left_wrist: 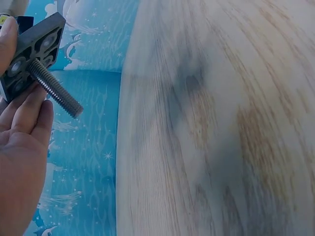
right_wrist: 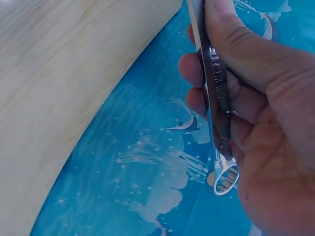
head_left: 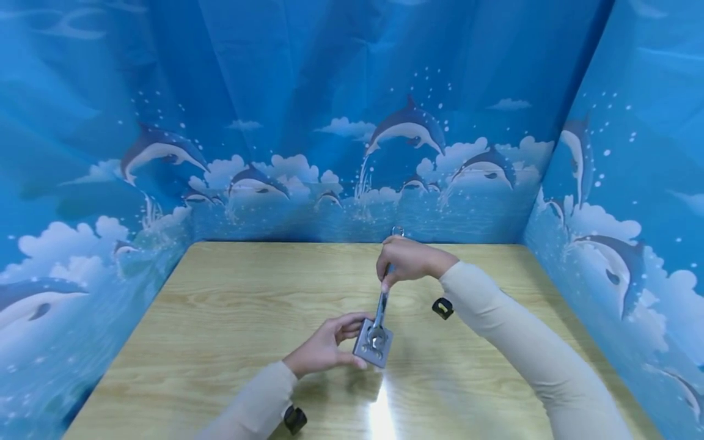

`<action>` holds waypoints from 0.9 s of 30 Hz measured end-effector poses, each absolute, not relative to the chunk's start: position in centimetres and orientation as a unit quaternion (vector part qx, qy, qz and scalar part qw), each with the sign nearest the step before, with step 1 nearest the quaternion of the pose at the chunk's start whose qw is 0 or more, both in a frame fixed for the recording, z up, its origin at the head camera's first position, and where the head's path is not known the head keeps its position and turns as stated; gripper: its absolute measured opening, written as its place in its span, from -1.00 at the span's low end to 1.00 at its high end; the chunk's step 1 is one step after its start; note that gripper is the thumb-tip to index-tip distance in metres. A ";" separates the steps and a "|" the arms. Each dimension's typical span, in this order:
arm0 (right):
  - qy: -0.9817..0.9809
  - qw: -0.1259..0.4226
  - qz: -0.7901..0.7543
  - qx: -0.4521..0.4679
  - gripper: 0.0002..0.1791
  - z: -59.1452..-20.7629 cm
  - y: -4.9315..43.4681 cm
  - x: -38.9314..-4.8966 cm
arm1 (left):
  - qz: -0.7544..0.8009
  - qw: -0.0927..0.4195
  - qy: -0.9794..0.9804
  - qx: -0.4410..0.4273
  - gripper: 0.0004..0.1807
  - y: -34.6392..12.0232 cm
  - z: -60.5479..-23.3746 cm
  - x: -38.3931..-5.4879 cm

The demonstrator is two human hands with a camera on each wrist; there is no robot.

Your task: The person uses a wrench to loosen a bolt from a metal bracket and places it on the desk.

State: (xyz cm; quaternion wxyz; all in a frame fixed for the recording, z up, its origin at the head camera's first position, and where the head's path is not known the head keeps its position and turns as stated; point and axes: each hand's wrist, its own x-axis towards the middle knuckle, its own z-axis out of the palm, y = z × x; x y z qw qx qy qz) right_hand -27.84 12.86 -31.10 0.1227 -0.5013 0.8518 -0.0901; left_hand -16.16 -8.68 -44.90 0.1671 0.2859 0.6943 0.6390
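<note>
My left hand (head_left: 326, 343) holds a square grey metal plate (head_left: 365, 353) by its edges, above the wooden table. From the plate's underside, in the left wrist view, a threaded bolt (left_wrist: 55, 87) sticks out, with round holes around it. My right hand (head_left: 409, 260) grips a silver combination wrench (head_left: 381, 308) by its shaft. The wrench's lower end lies at the middle of the plate's upper face, around the bolt's head. Beyond the right hand's palm, the wrench's ring end (right_wrist: 227, 179) points away from the plate.
The wooden table (head_left: 247, 293) reaches back to a blue dolphin-print curtain (head_left: 308, 91), which also runs along both sides. A dark wrist device (head_left: 442, 308) hangs under the right forearm, and another device (head_left: 295, 420) is under the left.
</note>
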 end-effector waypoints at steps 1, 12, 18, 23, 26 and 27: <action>0.853 0.126 -0.094 -0.498 -0.85 -31.3 13.0 -28.0 | 0.639 0.166 0.695 0.284 -0.12 -8.8 -44.9 -16.1; 0.868 0.201 -0.244 -0.383 -0.87 -34.8 16.9 -28.6 | 0.646 0.148 0.703 0.258 -0.15 -10.3 -44.8 -16.1; 0.880 0.180 -0.293 -0.329 -0.81 -36.9 19.1 -27.8 | 0.662 0.129 0.704 0.221 -0.12 -10.8 -45.0 -16.4; 0.892 0.155 -0.348 -0.243 -0.75 -39.3 20.1 -26.1 | 0.684 0.079 0.714 0.128 -0.11 -10.9 -45.4 -16.7; 0.895 0.143 -0.377 -0.188 -0.71 -40.6 19.9 -24.8 | 0.698 0.043 0.712 0.062 -0.09 -10.8 -45.6 -17.1; 0.895 0.138 -0.387 -0.174 -0.70 -40.9 19.7 -24.4 | 0.701 0.032 0.711 0.045 -0.09 -10.8 -45.7 -17.2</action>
